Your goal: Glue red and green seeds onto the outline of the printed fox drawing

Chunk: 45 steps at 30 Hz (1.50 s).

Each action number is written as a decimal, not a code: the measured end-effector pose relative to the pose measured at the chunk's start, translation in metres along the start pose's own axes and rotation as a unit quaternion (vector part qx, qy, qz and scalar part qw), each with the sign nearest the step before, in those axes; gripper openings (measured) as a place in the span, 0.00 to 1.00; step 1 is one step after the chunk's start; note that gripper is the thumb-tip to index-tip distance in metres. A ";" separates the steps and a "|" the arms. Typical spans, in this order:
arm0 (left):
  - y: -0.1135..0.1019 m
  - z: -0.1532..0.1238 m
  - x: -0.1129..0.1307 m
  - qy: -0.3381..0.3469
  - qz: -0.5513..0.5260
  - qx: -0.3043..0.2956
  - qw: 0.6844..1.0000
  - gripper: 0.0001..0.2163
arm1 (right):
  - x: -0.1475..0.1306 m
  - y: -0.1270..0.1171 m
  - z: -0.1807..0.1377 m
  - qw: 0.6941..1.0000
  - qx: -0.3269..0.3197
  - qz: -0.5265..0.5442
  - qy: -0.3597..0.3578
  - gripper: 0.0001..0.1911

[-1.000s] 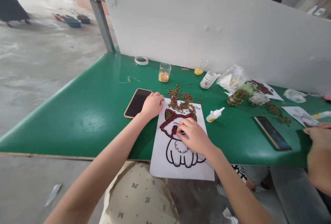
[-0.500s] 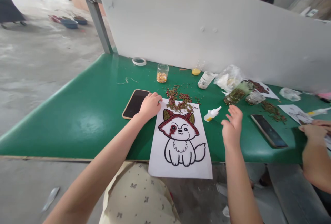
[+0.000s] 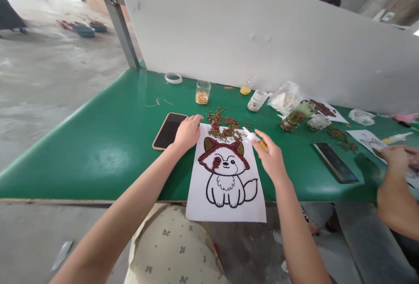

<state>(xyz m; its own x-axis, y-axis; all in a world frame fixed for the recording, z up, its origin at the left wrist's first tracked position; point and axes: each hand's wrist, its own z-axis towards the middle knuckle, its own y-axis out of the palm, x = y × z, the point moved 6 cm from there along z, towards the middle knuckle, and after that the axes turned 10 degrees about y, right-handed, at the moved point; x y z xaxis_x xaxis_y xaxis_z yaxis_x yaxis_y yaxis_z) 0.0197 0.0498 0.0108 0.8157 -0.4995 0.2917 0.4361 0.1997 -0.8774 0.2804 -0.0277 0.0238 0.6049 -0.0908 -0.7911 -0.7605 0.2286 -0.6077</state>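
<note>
Right now the right hand (image 3: 271, 157) is curled round a small glue bottle (image 3: 251, 136), thumb and fingers closed on its body, the white nozzle pointing up and to the left. The bottle is over the upper right edge of a sheet of paper (image 3: 198, 192), which lies on the green desk (image 3: 108, 148) with its near edge jutting past the desk's front. On the sheet is a fox drawing (image 3: 225, 183) — its ears, the top of its head and one eye patch filled in with red and green, the rest plain white with black outlines.

The left hand (image 3: 189, 133) rests palm down and loosely open, fingers slightly bent, at the sheet's upper left corner and against the right side of a phone (image 3: 168, 131). Loose seeds (image 3: 224, 127) are scattered over the sheet's top edge and the desk behind it. Farther back stands a clear jar (image 3: 203, 93) of yellow kernels — upright, near the seeds.
</note>
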 end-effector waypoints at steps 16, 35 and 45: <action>-0.009 -0.011 0.081 0.160 -0.081 0.094 0.979 0.30 | -0.059 0.038 0.020 0.972 0.029 -0.031 -0.233 0.14; -0.014 -0.006 0.087 -0.034 -0.497 0.000 0.867 0.14 | -0.073 0.038 0.006 0.946 -0.208 0.200 -0.148 0.18; -0.015 -0.039 0.091 -0.107 -0.573 -0.005 0.813 0.13 | -0.062 0.069 -0.046 0.885 -0.346 0.295 -0.102 0.30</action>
<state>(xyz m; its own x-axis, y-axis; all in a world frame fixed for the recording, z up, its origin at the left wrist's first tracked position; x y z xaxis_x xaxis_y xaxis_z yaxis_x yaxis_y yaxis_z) 0.0722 -0.0317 0.0357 -0.0747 -0.1943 0.9781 0.9538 -0.3003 0.0132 0.1792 -0.0506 0.0280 0.0302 0.0403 -0.9987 -0.8780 -0.4765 -0.0458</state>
